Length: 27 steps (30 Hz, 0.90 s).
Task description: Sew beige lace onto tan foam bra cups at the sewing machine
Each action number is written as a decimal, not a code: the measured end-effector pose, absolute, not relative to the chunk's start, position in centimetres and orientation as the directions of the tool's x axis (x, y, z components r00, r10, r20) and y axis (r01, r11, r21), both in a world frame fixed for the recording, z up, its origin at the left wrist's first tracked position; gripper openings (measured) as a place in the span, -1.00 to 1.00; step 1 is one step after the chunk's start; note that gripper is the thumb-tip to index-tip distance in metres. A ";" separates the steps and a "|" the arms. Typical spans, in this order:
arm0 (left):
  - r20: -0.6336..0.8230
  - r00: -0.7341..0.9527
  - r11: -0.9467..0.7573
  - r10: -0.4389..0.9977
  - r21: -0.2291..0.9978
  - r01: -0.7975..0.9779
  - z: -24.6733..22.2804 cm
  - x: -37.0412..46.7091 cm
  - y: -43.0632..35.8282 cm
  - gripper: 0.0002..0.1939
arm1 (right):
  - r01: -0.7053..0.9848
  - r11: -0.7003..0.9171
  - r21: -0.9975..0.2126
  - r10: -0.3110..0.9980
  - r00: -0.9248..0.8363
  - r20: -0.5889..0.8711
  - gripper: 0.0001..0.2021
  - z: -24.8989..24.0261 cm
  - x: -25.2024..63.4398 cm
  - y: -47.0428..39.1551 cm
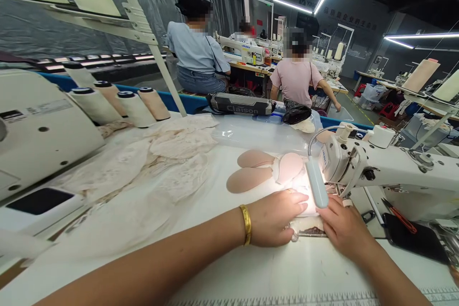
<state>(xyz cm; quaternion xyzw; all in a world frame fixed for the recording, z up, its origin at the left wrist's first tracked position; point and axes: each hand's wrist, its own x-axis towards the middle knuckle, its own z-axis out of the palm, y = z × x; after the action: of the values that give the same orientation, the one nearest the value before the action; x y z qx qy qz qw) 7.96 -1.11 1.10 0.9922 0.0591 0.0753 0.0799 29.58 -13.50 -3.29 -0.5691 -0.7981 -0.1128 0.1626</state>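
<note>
Under the lamp [316, 184] of a white sewing machine [387, 167], my left hand [278, 217] rests on pale fabric [304, 196], a gold bracelet at its wrist. Its fingers point right, the thumb bent below them and apart. To the right, beside the needle area, my right hand [342, 224] lies with fingers reaching forward and down on the machine bed; the lamp partly covers the fingertips. Glare washes out the fabric between the hands. Beyond my left hand lie beige cup-shaped pieces [249, 179] joined to a pink one [290, 167].
Sheer cream fabric [179, 167] spreads across the table's left side, near several thread cones [132, 107]. A black phone [412, 239] with orange snips [399, 216] lies at right. A ruler strip [279, 299] runs along the front. People sit beyond the table.
</note>
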 end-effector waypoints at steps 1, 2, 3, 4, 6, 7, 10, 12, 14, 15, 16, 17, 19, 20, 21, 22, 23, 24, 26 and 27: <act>0.127 0.982 -0.983 0.141 0.138 0.123 1.2 7.9 -1.1 -0.83 | 0.956 0.292 0.002 0.883 -0.271 0.384 -0.71 -3.7 29.9 -13.4; 0.125 0.979 -0.984 0.159 0.104 0.147 1.2 8.0 -1.2 -0.85 | 0.964 0.265 0.002 0.889 -0.246 0.385 -0.71 -4.0 30.2 -13.3; 0.134 0.976 -0.984 0.171 0.068 0.163 1.1 8.2 -1.3 -0.87 | 0.968 0.249 -0.001 0.892 -0.229 0.391 -0.71 -4.2 30.4 -13.3; 0.151 0.975 -0.987 0.162 0.037 0.158 0.9 8.4 -1.4 -0.89 | 0.970 0.243 -0.007 0.893 -0.221 0.393 -0.70 -4.3 30.5 -13.3; 0.189 0.979 -0.997 0.076 0.006 0.076 0.5 8.9 -1.6 -0.86 | 0.967 0.252 -0.019 0.893 -0.225 0.389 -0.69 -4.4 30.6 -13.3; 0.203 0.979 -1.000 0.019 0.005 0.018 0.3 9.1 -1.7 -0.83 | 0.966 0.256 -0.020 0.894 -0.229 0.385 -0.68 -4.3 30.6 -13.3; 0.222 0.974 -0.999 -0.036 0.020 -0.041 -0.1 9.1 -1.3 -0.82 | 0.969 0.247 0.005 0.902 -0.232 0.364 -0.61 -4.1 30.8 -13.3; 0.227 0.973 -0.999 0.034 0.005 0.034 -0.2 8.9 -0.8 -0.80 | 0.970 0.241 0.024 0.901 -0.233 0.366 -0.55 -4.0 30.8 -13.4; 0.236 0.968 -0.996 0.083 -0.021 0.091 -0.4 8.7 -0.2 -0.80 | 0.963 0.269 0.016 0.886 -0.254 0.388 -0.53 -4.0 30.7 -13.4; 0.244 0.965 -0.994 0.092 -0.032 0.103 -0.5 8.7 0.0 -0.81 | 0.956 0.294 0.004 0.878 -0.271 0.394 -0.55 -4.0 30.6 -13.4; 0.258 0.962 -0.993 0.093 -0.044 0.108 -0.6 8.7 0.1 -0.82 | 0.949 0.315 -0.011 0.874 -0.286 0.393 -0.57 -4.0 30.4 -13.4; 0.280 0.956 -0.993 0.084 -0.060 0.105 -0.8 8.8 0.2 -0.82 | 0.945 0.327 -0.027 0.876 -0.292 0.384 -0.59 -4.0 30.3 -13.4; 0.330 0.943 -0.993 0.031 -0.095 0.065 -1.2 9.0 0.1 -0.81 | 0.951 0.305 -0.055 0.897 -0.267 0.353 -0.60 -4.1 30.1 -13.3; 0.355 0.935 -0.993 -0.005 -0.108 0.035 -1.4 9.1 0.0 -0.81 | 0.959 0.276 -0.063 0.910 -0.240 0.339 -0.59 -4.1 30.1 -13.3; 0.376 0.926 -0.993 -0.039 -0.116 0.005 -1.6 9.2 -0.1 -0.81 | 0.967 0.246 -0.067 0.920 -0.211 0.329 -0.57 -4.2 30.1 -13.2; 0.391 0.918 -0.993 -0.065 -0.117 -0.020 -1.7 9.3 -0.1 -0.81 | 0.973 0.220 -0.067 0.929 -0.188 0.319 -0.55 -4.3 30.2 -13.2; 0.401 0.913 -0.993 -0.078 -0.112 -0.036 -1.7 9.4 -0.2 -0.81 | 0.977 0.202 -0.067 0.935 -0.172 0.310 -0.53 -4.4 30.2 -13.1; 0.410 0.908 -0.994 -0.082 -0.106 -0.042 -1.7 9.4 -0.2 -0.81 | 0.980 0.188 -0.067 0.940 -0.160 0.301 -0.51 -4.5 30.3 -13.1; 0.423 0.903 -0.994 -0.077 -0.098 -0.039 -1.7 9.4 -0.1 -0.80 | 0.983 0.169 -0.074 0.949 -0.142 0.283 -0.49 -4.6 30.5 -13.0; 0.425 0.902 -0.995 -0.072 -0.097 -0.034 -1.7 9.4 0.0 -0.80 | 0.983 0.164 -0.078 0.951 -0.137 0.276 -0.49 -4.7 30.5 -13.0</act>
<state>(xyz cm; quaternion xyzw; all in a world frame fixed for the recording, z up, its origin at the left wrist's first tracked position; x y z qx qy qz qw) 9.41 -0.04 -1.69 0.9743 -0.0273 0.2192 -0.0435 30.49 -13.00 -4.66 -0.6436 -0.7515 -0.0608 0.1315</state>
